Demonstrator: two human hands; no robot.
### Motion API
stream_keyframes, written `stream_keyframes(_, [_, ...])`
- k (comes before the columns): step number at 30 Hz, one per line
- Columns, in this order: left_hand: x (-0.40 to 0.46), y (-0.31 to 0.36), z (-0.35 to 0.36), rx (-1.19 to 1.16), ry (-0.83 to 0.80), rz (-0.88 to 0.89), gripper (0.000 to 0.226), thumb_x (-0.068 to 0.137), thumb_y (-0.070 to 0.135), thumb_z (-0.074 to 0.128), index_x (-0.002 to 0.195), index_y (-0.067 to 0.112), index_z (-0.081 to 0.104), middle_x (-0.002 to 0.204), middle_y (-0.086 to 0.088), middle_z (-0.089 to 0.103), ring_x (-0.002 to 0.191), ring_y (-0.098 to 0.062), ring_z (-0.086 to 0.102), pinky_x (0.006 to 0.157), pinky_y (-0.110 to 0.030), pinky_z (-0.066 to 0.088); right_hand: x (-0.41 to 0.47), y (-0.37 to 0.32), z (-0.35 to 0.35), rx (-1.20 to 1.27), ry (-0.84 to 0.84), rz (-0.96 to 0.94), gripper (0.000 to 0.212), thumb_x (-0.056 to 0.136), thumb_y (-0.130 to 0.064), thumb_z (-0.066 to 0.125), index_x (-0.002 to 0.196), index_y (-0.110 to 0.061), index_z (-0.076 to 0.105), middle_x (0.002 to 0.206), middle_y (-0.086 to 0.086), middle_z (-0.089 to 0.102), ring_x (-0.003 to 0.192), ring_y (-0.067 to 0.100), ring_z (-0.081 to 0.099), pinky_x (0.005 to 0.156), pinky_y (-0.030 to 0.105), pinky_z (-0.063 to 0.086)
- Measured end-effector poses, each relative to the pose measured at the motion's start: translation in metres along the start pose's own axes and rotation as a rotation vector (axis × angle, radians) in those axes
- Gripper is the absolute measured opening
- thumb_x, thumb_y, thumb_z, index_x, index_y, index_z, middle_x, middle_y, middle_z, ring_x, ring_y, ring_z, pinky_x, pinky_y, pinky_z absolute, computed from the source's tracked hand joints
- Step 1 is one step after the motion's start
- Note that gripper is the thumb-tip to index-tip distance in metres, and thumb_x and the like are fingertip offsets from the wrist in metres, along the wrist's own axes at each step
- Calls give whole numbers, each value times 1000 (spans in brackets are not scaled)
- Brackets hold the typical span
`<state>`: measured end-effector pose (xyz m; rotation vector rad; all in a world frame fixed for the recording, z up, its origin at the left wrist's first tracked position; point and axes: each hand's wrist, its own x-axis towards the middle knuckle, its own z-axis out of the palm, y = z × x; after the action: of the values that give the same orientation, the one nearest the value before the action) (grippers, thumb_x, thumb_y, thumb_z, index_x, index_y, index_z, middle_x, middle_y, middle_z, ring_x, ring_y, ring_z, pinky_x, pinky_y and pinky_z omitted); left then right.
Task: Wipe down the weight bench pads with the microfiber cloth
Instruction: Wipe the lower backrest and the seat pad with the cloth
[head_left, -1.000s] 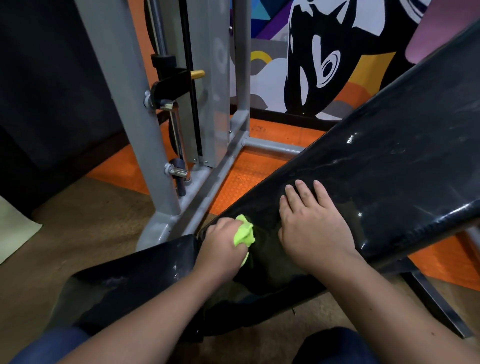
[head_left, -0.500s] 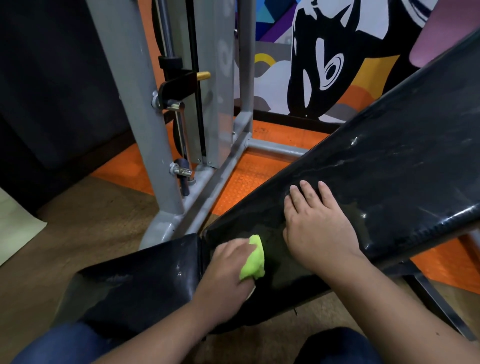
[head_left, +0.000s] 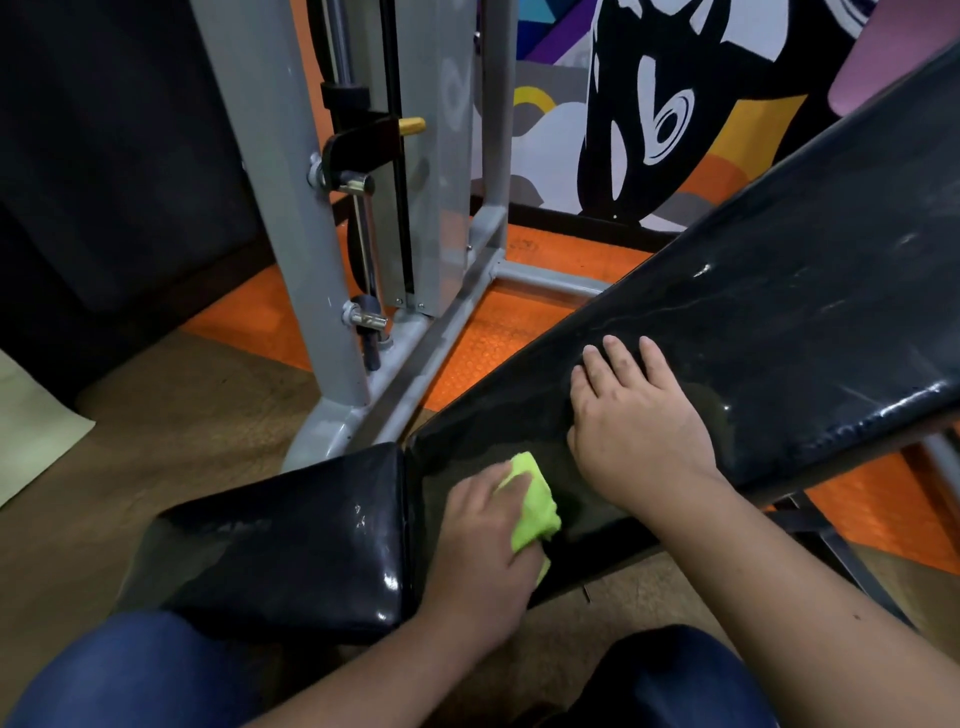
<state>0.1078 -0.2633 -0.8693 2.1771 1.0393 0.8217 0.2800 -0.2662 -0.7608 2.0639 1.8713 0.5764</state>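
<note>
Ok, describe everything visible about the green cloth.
The microfiber cloth is bright yellow-green, soft-looking and bunched into a small wad. The left hand grips it, its fingers curled over it, so only its upper and right edges show. It is pressed against the lower end of the inclined black back pad, just right of the gap to the seat pad. The right hand rests flat on the back pad nearby, not touching the cloth.

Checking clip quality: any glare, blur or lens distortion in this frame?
Head view: glare streaks on the inclined back pad and seat pad; frame uprights lean from wide-angle distortion; hands and green cloth reasonably sharp; left background dark.
</note>
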Motion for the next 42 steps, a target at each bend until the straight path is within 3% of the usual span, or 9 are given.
stream_keyframes(3, [-14,-15,-5,84,-100,105,66,74,33,56,139,24,47,149,6,37,133,-13,30,110,-25,25,-2,0,-1,-1,-3,2,63,100,-38,17,153,-4,24,162,18,20,151,36,9,120,56,3])
stream_keyframes(8, [-4,0,6,25,67,-33,61,77,29,56,138,22,52,144,3,41,127,-16,34,107,-31,34,1,-3,1,-1,11,16,63,100,-38,14,153,-5,22,163,17,18,151,36,7,121,55,2])
stream_keyframes(13, [-36,-30,-2,221,-152,230,74,74,37,59,144,26,37,152,-2,29,135,-25,31,108,-43,37,-8,-5,5,-4,22,-28,65,97,-33,8,152,-4,30,160,19,25,150,35,14,121,55,6])
stream_keyframes(18, [-32,-17,6,200,-37,38,76,75,31,66,144,26,35,153,-1,27,136,-22,26,112,-45,34,2,-17,1,75,44,-53,55,99,-35,31,146,-9,44,154,16,39,147,36,25,119,58,11])
stream_keyframes(23, [-68,-35,13,305,-111,339,89,62,28,78,141,22,39,153,-11,31,137,-37,35,101,-56,42,2,-35,14,67,-4,-182,56,101,-42,29,147,-14,43,156,15,35,148,38,20,118,60,8])
stream_keyframes(28, [-60,-32,14,234,-42,156,86,67,23,72,144,27,33,156,-5,21,139,-30,28,108,-47,36,2,-35,13,34,-18,-177,58,101,-43,27,148,-14,40,158,15,33,149,37,19,118,60,9])
stream_keyframes(32, [-61,-45,4,160,-150,244,79,71,28,64,145,27,36,154,-2,26,137,-27,31,111,-42,32,0,-35,13,33,-17,-173,59,101,-43,24,150,-14,37,159,15,30,149,37,16,118,59,9])
stream_keyframes(36, [-38,-39,1,57,-26,27,66,75,24,54,141,26,45,150,5,32,134,-12,25,114,-28,26,2,-36,13,30,-18,-171,60,100,-42,21,152,-14,33,160,14,28,150,37,14,118,58,7])
stream_keyframes(42, [-36,-52,-9,68,-117,102,68,73,21,54,140,27,45,149,7,35,135,-14,30,113,-26,26,0,-37,14,42,-22,-162,59,100,-41,24,150,-13,37,158,15,32,149,37,17,119,58,8])
